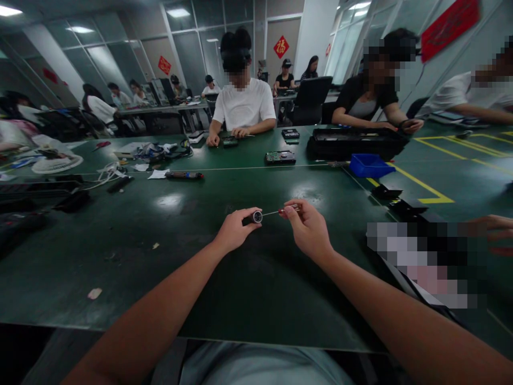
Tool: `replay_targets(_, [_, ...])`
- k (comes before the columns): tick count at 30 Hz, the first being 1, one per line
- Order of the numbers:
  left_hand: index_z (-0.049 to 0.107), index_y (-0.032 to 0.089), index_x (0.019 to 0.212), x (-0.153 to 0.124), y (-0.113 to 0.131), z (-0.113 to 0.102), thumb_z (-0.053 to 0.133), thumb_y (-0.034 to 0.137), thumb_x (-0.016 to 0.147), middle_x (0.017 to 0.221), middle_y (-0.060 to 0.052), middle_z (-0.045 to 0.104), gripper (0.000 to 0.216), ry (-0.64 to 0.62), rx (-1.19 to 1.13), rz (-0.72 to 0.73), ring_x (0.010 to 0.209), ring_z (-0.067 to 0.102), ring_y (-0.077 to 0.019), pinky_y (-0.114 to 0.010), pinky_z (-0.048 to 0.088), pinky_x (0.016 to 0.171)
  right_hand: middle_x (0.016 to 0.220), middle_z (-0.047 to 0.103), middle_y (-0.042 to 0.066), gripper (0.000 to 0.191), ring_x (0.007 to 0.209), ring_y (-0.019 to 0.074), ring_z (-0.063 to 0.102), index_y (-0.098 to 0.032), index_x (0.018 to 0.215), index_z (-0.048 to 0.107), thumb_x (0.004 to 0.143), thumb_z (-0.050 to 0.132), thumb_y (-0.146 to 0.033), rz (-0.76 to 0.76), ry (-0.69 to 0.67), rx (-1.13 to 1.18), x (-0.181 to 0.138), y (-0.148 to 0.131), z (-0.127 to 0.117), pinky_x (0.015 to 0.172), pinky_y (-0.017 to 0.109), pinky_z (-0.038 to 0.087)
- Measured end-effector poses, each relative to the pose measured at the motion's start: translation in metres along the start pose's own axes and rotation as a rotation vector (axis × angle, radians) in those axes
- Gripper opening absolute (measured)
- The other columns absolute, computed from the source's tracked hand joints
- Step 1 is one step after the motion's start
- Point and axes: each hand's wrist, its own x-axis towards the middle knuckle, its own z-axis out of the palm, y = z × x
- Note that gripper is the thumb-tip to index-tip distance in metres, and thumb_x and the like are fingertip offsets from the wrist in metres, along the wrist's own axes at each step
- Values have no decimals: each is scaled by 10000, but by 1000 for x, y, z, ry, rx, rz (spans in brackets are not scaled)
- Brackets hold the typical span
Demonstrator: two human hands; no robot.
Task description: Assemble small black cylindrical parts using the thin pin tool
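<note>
Between the thumb and fingers of my left hand [233,229] is a small dark cylindrical part [257,217] with a pale ring at its end, which faces right. I cannot make out its exact kind. My right hand [310,230] is closed around the red handle of a thin screwdriver [271,213]. The metal shaft points left, and its tip reaches the ringed end of the part; whether it sits inside is too small to tell. Both hands are held above the green tabletop [276,289], close to each other.
Across the table, a person in white [243,107] handles a small device. Nearby lie a hard drive [280,156], a blue bin [371,165], a long black casing [356,141], a dark pen-shaped tool [184,175] and cables [108,174]. Another person's hand [497,232] shows at right.
</note>
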Motion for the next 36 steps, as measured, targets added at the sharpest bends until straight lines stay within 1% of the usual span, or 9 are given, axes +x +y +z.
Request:
replay_targets(3, [676, 290, 1277, 0, 0, -1, 720, 268, 879, 1259, -37, 693, 400, 0, 22, 12, 1186, 614, -251, -448, 422, 1072, 711, 717, 18, 288, 627, 177, 662, -221, 842, 662, 930, 594, -487, 2, 5, -107, 1, -6, -3, 593, 295, 472])
replay_targets(5, [672, 289, 1282, -1, 1, -2, 721, 278, 880, 1222, -41, 705, 405, -1, 56, 20, 1141, 625, -255, -446, 437, 1037, 512, 567, -24, 427, 467, 135, 512, -232, 616, 570, 897, 614, -550, 2, 22, -209, 1, -10, -4, 488, 278, 365])
replay_targets(7, [670, 288, 1283, -1, 2, -3, 724, 286, 878, 1184, -44, 714, 408, -2, 92, 29, 1094, 632, -257, -445, 444, 1011, 446, 456, -41, 514, 426, 115, 426, -237, 520, 476, 892, 610, -565, -23, 26, -247, 1, -14, -5, 467, 279, 316])
replay_targets(10, [668, 286, 1281, 0, 2, -4, 725, 289, 876, 1155, -46, 719, 409, -3, 126, 45, 1065, 629, -258, -439, 446, 990, 431, 404, -47, 543, 413, 105, 385, -238, 497, 438, 901, 592, -567, -54, 7, -280, 1, -15, -5, 460, 280, 290])
replay_targets(13, [665, 292, 1283, -1, 1, -5, 717, 292, 884, 1151, -44, 718, 403, 1, 135, 57, 1060, 624, -256, -436, 444, 980, 455, 433, -47, 496, 423, 105, 401, -239, 540, 472, 890, 610, -563, -72, 5, -294, 0, -13, -3, 463, 275, 301])
replay_targets(19, [670, 283, 1276, -1, 2, -7, 719, 276, 883, 1163, -43, 717, 397, 6, 140, 61, 1067, 621, -252, -432, 441, 984, 637, 657, 8, 319, 540, 155, 578, -240, 723, 610, 885, 648, -512, -91, -51, -268, 0, -9, -4, 524, 288, 422])
replay_targets(26, [679, 278, 1259, 1, 0, -7, 724, 263, 876, 1155, -48, 720, 386, 11, 151, 64, 1053, 632, -250, -435, 444, 991, 917, 771, 69, 148, 856, 250, 733, -240, 972, 680, 898, 633, -359, -118, -131, -160, 1, -13, -4, 772, 401, 563])
replay_targets(32, [678, 276, 1258, 0, 0, -7, 726, 271, 875, 1158, -51, 718, 386, 22, 151, 69, 1073, 627, -257, -431, 447, 984, 1000, 760, 85, 229, 907, 251, 728, -227, 1114, 658, 925, 567, -321, -155, -192, -161, -1, -15, -4, 833, 418, 562])
replay_targets(36, [678, 277, 1258, 0, 0, -6, 731, 268, 872, 1142, -43, 721, 389, 6, 144, 69, 1051, 627, -248, -422, 449, 975, 759, 728, 39, 371, 717, 218, 711, -208, 1193, 656, 1005, 437, -440, -86, -189, -179, 0, -13, -5, 696, 352, 535])
